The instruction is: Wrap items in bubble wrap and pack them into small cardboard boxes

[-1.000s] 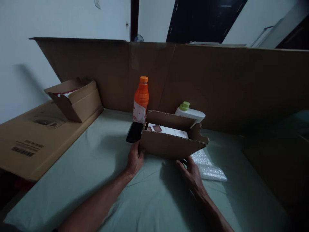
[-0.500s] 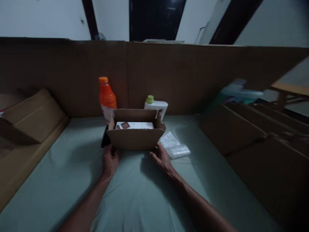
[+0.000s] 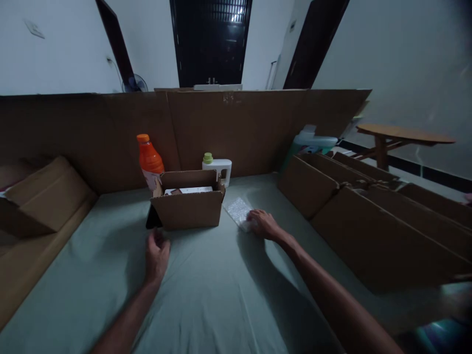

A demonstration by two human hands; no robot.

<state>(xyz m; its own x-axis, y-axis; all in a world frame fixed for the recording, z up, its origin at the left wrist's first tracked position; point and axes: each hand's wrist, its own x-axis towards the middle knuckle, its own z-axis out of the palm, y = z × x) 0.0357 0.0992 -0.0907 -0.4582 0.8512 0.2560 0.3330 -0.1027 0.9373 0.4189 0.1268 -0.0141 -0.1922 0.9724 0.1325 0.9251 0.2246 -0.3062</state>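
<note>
Bubble wrap (image 3: 239,212) lying flat on the green sheet (image 3: 221,295), just right of the cardboard box (image 3: 188,211). Resting the right hand (image 3: 263,225) on its near end, grip loose, fingers laid over the plastic and not closing round it.

Judging it better to be pinching the near edge between thumb and fingers than pressing down, guarding against thin plastic sliding or bunching on cloth. Also keeping the wrist clear of the box's right flap.

Resting the left hand (image 3: 157,254) on the sheet just short of the box, grip half curled and holding nothing, near the dark phone (image 3: 153,219) leaning at the box's left corner.

Compared with half a second ago:
- No longer cupping the box's lower front corners with both hands.
- Right hand shifted out to the wrap, left drawn back off the cardboard.
- Box, orange bottle (image 3: 149,160) and white bottle (image 3: 218,167) standing as before.
</note>
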